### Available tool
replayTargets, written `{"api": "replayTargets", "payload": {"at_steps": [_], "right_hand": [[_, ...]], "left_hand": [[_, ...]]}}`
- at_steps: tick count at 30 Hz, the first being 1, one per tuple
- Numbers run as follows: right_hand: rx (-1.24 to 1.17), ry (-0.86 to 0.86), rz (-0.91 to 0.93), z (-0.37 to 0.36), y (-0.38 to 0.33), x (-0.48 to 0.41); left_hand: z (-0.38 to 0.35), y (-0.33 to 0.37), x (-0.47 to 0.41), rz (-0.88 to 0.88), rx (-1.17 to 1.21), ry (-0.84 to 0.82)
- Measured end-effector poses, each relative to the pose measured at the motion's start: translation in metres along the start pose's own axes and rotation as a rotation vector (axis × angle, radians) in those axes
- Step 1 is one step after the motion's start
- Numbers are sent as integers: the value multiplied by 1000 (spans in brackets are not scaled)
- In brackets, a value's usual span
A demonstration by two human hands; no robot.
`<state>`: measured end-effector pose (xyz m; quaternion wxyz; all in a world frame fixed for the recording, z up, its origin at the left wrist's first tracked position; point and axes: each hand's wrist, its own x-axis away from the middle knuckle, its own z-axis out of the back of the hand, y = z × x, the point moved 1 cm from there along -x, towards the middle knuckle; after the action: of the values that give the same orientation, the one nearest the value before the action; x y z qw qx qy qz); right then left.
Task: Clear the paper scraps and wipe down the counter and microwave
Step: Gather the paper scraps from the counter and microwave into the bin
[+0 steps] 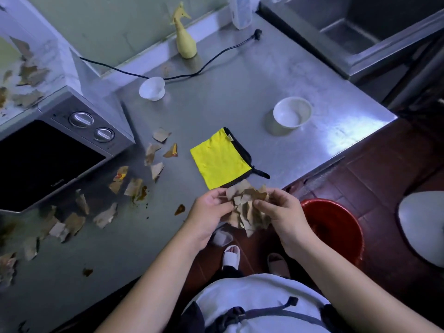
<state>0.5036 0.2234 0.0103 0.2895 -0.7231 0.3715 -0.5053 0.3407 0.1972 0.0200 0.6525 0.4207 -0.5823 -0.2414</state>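
Both hands, left hand [208,207] and right hand [278,210], clutch a bundle of brown paper scraps [245,207] past the counter's [216,97] front edge, fingers curled round it, beside a yellow cloth [219,159].

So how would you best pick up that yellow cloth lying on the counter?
Pinch the yellow cloth from above at its near right corner, where the black tab sticks out. It lies flat on the counter, so that tab probably offers the easiest hold.
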Motion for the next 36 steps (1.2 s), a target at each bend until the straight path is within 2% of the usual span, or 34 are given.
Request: {"api": "replayTargets", "payload": {"at_steps": [4,9,17,23,27,31,36], "right_hand": [[-47,94,26,24,6,7],[-145,270,13,58,17,17],[-236,646,-169,124,73,17],[-350,722,-384,179,150,-14],[-415,647,-560,216,199,-50],[-420,550,-638,256,242,-93],[-411,650,-698,309,273,-147]], "left_hand": [[-23,-9,-9,110,58,-108],[-61,-22,-22,213,19,-244],[-118,-81,-46,335,-304,-510],[-157,-172,-91,498,-403,-499],[-168,-232,-123,592,-422,-437],[-180,-284,-155,661,-360,-384],[-185,-319,-194,676,-418,-300]]}}
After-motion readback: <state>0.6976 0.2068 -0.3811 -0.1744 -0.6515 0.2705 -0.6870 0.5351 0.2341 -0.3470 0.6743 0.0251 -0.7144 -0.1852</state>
